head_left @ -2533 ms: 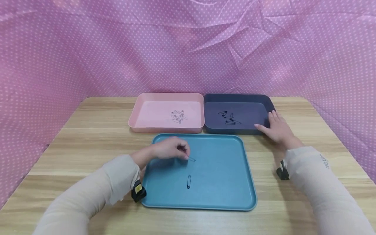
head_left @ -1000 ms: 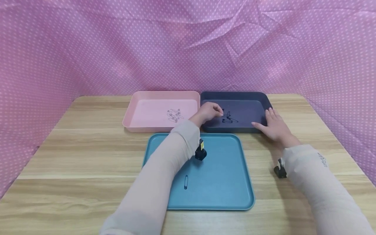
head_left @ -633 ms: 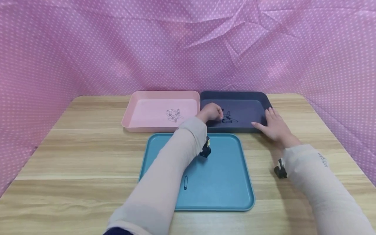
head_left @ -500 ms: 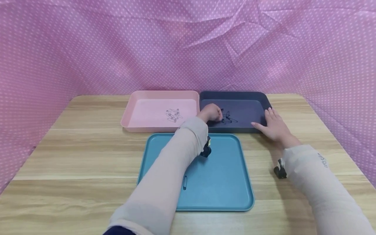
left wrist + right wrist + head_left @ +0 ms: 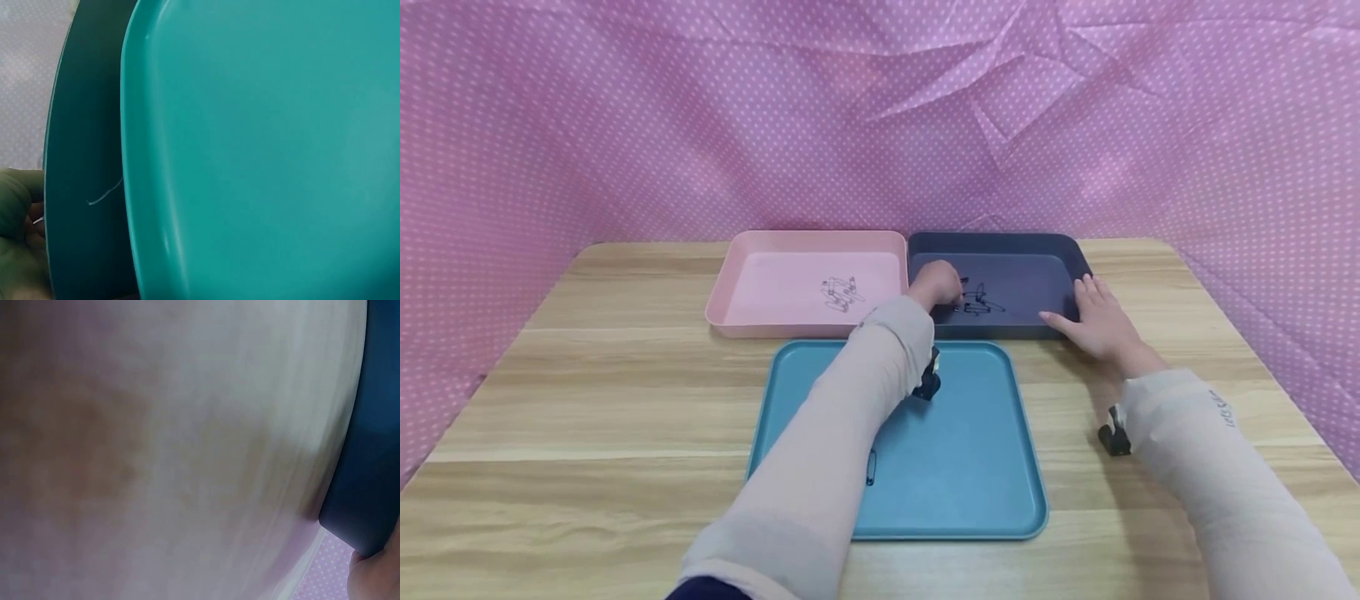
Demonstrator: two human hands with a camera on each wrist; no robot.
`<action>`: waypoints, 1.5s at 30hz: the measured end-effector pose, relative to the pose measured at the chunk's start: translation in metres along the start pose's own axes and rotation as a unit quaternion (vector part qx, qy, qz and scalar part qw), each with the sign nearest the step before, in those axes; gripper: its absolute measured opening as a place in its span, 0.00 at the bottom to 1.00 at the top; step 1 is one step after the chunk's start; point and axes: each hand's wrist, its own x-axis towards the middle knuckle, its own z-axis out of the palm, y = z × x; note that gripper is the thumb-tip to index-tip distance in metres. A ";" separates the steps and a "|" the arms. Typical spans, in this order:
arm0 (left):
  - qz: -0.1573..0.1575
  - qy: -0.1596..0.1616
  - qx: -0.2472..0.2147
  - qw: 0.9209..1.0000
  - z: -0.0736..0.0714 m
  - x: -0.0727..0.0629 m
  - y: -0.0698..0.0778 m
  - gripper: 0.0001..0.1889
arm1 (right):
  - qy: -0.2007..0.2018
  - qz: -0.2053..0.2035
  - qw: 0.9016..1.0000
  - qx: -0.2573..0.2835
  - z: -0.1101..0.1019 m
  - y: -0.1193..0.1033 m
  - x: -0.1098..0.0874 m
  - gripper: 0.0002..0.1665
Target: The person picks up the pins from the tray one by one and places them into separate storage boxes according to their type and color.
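Observation:
My left hand [image 5: 938, 283] is low inside the dark blue tray [image 5: 1030, 287], fingers curled down at its left side. A heap of dark safety pins [image 5: 980, 302] lies right beside the fingertips. The fingertips face away from the head camera, so whether they still pinch a pin is hidden. In the left wrist view, part of the left hand [image 5: 19, 231] shows behind the tray wall. With fingers spread, my right hand [image 5: 1101, 321] rests on the right rim of the dark blue tray. One safety pin [image 5: 871, 467] lies on the teal tray [image 5: 962, 467], beside the left sleeve.
Left of the dark blue tray, touching or nearly so, stands a pink tray [image 5: 775, 287] with a cluster of safety pins [image 5: 841, 293]. All three trays sit on a wooden table [image 5: 587, 400]. A pink dotted cloth [image 5: 820, 125] hangs behind. My left forearm crosses the teal tray.
My left hand has carried a safety pin from above the teal tray into the dark blue tray, then drawn slightly left there. My right hand has stayed on the rim.

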 end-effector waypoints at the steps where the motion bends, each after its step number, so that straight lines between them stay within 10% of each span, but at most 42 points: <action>1: 0.008 0.006 -0.004 1.000 -0.007 -0.012 0.003 0.08 | -0.001 0.000 1.000 0.000 0.000 -0.001 0.000 0.56; 7: 0.018 0.004 -0.096 0.995 -0.064 -0.115 0.040 0.11 | -0.005 0.001 1.000 0.003 0.000 -0.003 -0.001 0.56; 13: -0.006 -0.035 -0.251 0.967 -0.108 -0.199 0.066 0.10 | -0.005 0.000 1.000 0.005 0.002 -0.005 0.000 0.56; 24: -0.014 -0.092 -0.375 0.922 -0.097 -0.214 0.027 0.14 | -0.013 0.004 1.000 0.009 0.001 -0.003 -0.001 0.57; 45: 0.093 -0.218 -0.266 0.934 -0.092 -0.282 -0.006 0.14 | -0.011 -0.004 1.000 0.005 -0.001 -0.002 -0.001 0.56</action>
